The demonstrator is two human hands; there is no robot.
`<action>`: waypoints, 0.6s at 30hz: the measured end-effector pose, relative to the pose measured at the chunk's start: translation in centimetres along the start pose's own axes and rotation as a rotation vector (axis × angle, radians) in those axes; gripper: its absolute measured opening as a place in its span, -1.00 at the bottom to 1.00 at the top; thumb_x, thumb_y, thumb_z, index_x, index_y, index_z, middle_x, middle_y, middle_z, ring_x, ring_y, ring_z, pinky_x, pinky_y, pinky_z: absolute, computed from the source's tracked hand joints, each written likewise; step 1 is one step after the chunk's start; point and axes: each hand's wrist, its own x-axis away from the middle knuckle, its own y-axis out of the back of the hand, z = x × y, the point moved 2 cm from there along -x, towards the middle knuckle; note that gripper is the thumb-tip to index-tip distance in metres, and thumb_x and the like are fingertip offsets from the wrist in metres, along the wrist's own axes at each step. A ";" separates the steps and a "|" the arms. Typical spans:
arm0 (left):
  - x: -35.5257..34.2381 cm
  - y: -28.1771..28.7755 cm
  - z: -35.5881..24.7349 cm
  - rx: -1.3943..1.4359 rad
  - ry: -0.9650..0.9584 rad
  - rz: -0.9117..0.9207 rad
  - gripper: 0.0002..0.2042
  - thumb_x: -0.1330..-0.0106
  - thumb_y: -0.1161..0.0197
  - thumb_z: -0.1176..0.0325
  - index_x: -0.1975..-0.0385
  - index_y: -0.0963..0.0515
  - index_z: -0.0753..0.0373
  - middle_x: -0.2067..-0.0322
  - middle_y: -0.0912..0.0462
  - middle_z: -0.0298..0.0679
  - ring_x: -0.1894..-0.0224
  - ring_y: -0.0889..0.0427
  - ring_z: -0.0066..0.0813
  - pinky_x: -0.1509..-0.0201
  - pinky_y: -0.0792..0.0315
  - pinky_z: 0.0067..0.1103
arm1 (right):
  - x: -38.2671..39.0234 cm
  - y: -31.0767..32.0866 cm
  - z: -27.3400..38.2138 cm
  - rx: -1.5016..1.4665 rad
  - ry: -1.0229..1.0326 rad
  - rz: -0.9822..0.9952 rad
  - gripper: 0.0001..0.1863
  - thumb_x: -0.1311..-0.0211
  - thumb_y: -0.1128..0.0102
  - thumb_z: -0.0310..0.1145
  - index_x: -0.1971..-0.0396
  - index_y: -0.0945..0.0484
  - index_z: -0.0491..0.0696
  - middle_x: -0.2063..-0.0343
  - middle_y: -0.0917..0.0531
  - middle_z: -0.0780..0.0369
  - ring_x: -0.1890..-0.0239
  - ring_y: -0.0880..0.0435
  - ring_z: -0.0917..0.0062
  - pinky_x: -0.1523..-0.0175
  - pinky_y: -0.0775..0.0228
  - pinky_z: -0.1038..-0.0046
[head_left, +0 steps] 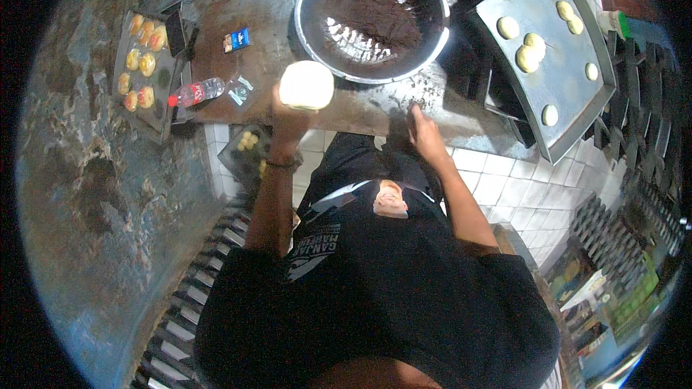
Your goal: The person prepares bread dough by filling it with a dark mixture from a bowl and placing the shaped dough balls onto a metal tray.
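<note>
My left hand [287, 119] is closed around a pale, round bun or dough piece [306, 86], held up beside the near-left rim of a large metal basin [301, 23]. Strong light washes out the surface of the bun, and it hides most of my fingers. Inside the basin is a shiny dark brown layer [375, 18]. Over the near edge of the worktable, below the basin, my right hand [425, 133] has its fingers curled in. Whether something small is in it I cannot make out.
At the right, a tilted metal tray [569, 57] carries several pale buns. Left of me stand a tray of yellow-and-red buns [160, 75], a red-capped bottle [198, 92], a blue packet [236, 40] and clear scraps [240, 91]. A lower tray [234, 158] holds small pale balls.
</note>
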 end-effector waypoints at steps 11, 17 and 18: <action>-0.7 2.2 -5.3 0.438 -0.014 0.067 -0.53 -0.34 -0.48 0.27 -0.17 -0.54 0.35 0.03 -0.77 -0.06 0.33 -0.68 -0.55 0.34 -0.54 -0.65 | -19.7 0.2 10.3 0.079 0.100 -0.135 -0.48 -0.28 0.02 -0.64 -0.27 -0.36 -0.15 0.02 -0.58 -0.17 -0.08 -0.58 -0.13 -0.20 -0.46 -0.02; 0.1 2.8 -6.2 0.337 0.155 0.021 -0.64 -0.30 -0.50 0.43 -0.05 -0.60 0.32 0.14 -0.75 -0.21 0.32 -0.64 -0.58 0.39 -0.47 -0.62 | -21.9 -1.9 11.2 0.110 -0.030 -0.122 -0.58 -0.45 0.16 -0.50 -0.26 -0.39 -0.13 -0.06 -0.56 -0.21 -0.13 -0.57 -0.15 -0.19 -0.49 -0.05; 0.2 2.8 -6.0 0.360 0.180 0.008 -0.65 -0.29 -0.51 0.47 -0.03 -0.61 0.31 0.17 -0.75 -0.24 0.31 -0.64 -0.59 0.40 -0.46 -0.62 | -21.8 -2.0 11.6 0.105 -0.063 -0.103 -0.58 -0.45 0.16 -0.49 -0.26 -0.39 -0.14 -0.06 -0.56 -0.22 -0.13 -0.57 -0.16 -0.19 -0.49 -0.06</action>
